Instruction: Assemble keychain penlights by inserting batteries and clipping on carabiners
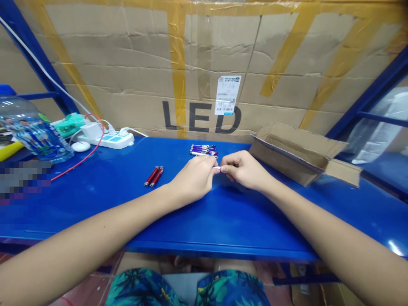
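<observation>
My left hand [196, 176] and my right hand [244, 170] meet over the middle of the blue table. Between their fingertips is a small pen-like metal tube [217, 167], of which only a short silver end shows. Left fingers wrap round its body and hide it. The right thumb and forefinger pinch the other end. Just behind my hands lies a row of several purple and blue pen-like tubes [204, 149] with silver ends and clips, partly covered by the left hand. Two red tubes [153, 176] of like shape lie side by side to the left.
An open cardboard box [287, 157] stands at the right. At the back left are a white power strip [117, 139] with plugs, a red cable [92, 155] and a large plastic bottle [38, 131]. A big cardboard carton [134, 76] marked LED walls off the back.
</observation>
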`<move>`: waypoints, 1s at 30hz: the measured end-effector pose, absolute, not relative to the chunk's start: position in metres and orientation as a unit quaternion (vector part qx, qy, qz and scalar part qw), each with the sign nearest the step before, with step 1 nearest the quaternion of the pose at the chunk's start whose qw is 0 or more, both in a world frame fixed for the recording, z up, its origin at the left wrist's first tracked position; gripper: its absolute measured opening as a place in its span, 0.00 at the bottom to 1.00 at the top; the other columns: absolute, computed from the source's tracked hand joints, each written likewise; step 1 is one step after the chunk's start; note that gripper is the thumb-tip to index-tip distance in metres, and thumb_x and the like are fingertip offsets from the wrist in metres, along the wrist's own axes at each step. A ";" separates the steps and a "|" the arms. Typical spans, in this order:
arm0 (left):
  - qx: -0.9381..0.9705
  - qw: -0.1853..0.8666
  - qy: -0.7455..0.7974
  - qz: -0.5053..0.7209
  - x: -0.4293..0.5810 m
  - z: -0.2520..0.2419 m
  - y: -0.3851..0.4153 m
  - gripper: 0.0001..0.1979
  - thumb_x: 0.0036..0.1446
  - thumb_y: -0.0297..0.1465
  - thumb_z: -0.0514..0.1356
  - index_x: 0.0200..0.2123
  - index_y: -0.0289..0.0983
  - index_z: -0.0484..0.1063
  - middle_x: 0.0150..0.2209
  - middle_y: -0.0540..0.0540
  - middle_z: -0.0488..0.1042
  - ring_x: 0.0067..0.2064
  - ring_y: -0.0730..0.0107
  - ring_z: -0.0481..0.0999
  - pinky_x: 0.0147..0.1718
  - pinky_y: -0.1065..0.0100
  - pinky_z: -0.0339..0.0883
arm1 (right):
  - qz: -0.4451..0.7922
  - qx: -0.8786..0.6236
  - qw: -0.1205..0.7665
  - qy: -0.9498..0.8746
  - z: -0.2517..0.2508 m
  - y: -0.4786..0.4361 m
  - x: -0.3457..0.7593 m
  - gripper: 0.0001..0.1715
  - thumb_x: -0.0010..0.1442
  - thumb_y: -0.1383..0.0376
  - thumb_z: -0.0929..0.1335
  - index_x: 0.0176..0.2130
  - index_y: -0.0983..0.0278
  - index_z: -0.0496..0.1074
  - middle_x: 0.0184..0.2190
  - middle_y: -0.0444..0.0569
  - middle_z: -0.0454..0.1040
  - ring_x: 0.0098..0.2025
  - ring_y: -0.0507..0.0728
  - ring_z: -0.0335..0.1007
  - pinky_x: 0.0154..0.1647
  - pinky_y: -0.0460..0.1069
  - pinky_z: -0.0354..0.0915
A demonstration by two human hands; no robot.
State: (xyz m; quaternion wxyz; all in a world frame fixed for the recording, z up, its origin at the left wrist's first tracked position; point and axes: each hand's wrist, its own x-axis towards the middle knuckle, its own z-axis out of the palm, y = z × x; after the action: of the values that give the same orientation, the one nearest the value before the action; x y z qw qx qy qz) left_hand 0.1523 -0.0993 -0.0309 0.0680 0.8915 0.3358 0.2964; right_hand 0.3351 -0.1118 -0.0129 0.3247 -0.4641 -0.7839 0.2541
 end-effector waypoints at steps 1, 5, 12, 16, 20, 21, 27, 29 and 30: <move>0.892 0.045 0.345 0.287 0.153 -0.031 -0.101 0.07 0.65 0.25 0.53 0.34 0.35 0.70 0.36 0.40 0.78 0.39 0.58 0.77 0.40 0.60 0.68 | 0.287 -0.471 0.331 -0.766 -0.012 -0.112 0.334 0.16 0.52 0.66 0.66 0.16 0.64 0.64 0.12 0.41 0.62 0.17 0.48 0.52 0.21 0.46 0.48; 0.891 -0.041 0.368 0.265 0.158 -0.032 -0.109 0.08 0.64 0.23 0.51 0.35 0.35 0.68 0.35 0.39 0.76 0.38 0.58 0.76 0.38 0.61 0.69 | 0.404 -0.491 0.359 -0.683 -0.008 -0.115 0.329 0.09 0.47 0.69 0.66 0.18 0.65 0.67 0.10 0.40 0.60 0.14 0.47 0.49 0.17 0.45 0.44; 0.886 -0.197 0.312 0.281 0.163 -0.027 -0.110 0.10 0.61 0.21 0.49 0.36 0.34 0.69 0.34 0.39 0.74 0.39 0.57 0.74 0.39 0.60 0.66 | 0.643 -0.436 0.354 -0.521 -0.008 -0.108 0.335 0.04 0.42 0.72 0.67 0.19 0.67 0.68 0.09 0.40 0.55 0.12 0.45 0.40 0.13 0.43 0.36; 0.887 -0.238 0.273 0.286 0.162 -0.022 -0.107 0.16 0.66 0.22 0.44 0.35 0.34 0.70 0.33 0.38 0.74 0.37 0.56 0.72 0.36 0.59 0.61 | 0.704 -0.387 0.337 -0.491 -0.007 -0.104 0.342 0.04 0.47 0.71 0.67 0.21 0.68 0.68 0.10 0.39 0.54 0.13 0.44 0.39 0.12 0.41 0.37; 0.885 -0.221 0.278 0.301 0.160 -0.023 -0.101 0.14 0.67 0.24 0.44 0.35 0.35 0.68 0.35 0.38 0.74 0.38 0.56 0.70 0.37 0.58 0.60 | 0.689 -0.379 0.347 -0.510 -0.003 -0.105 0.344 0.05 0.50 0.71 0.68 0.23 0.68 0.69 0.12 0.39 0.55 0.14 0.44 0.40 0.13 0.41 0.40; 0.884 -0.207 0.286 0.305 0.159 -0.024 -0.099 0.13 0.66 0.23 0.45 0.35 0.35 0.68 0.36 0.38 0.74 0.39 0.56 0.70 0.38 0.58 0.60 | 0.676 -0.383 0.353 -0.521 -0.003 -0.105 0.344 0.06 0.51 0.70 0.69 0.23 0.68 0.69 0.12 0.39 0.55 0.14 0.44 0.42 0.13 0.41 0.40; 0.880 -0.042 0.318 0.349 0.158 -0.030 -0.095 0.07 0.64 0.23 0.50 0.39 0.36 0.66 0.41 0.40 0.75 0.44 0.58 0.73 0.44 0.59 0.65 | 0.578 -0.421 0.357 -0.601 -0.001 -0.107 0.343 0.12 0.56 0.64 0.70 0.25 0.66 0.68 0.14 0.39 0.58 0.15 0.46 0.48 0.15 0.43 0.44; 0.869 0.039 0.316 0.379 0.157 -0.030 -0.095 0.06 0.64 0.23 0.52 0.42 0.36 0.67 0.43 0.41 0.75 0.46 0.60 0.74 0.46 0.60 0.66 | 0.559 -0.430 0.353 -0.615 -0.002 -0.107 0.343 0.12 0.56 0.63 0.71 0.25 0.66 0.68 0.14 0.39 0.58 0.15 0.46 0.50 0.16 0.43 0.45; 0.860 0.081 0.314 0.393 0.157 -0.031 -0.094 0.07 0.64 0.24 0.52 0.44 0.36 0.67 0.44 0.41 0.75 0.47 0.61 0.74 0.46 0.61 0.66 | 0.550 -0.434 0.350 -0.622 -0.001 -0.107 0.344 0.12 0.56 0.62 0.71 0.26 0.66 0.68 0.15 0.39 0.59 0.15 0.46 0.51 0.16 0.43 0.46</move>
State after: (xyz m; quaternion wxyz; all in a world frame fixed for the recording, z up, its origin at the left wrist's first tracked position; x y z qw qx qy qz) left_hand 0.1572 -0.0943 -0.0307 0.0809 0.8604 0.3144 0.3928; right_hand 0.3439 -0.1069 -0.0014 0.3504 -0.4340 -0.6219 0.5497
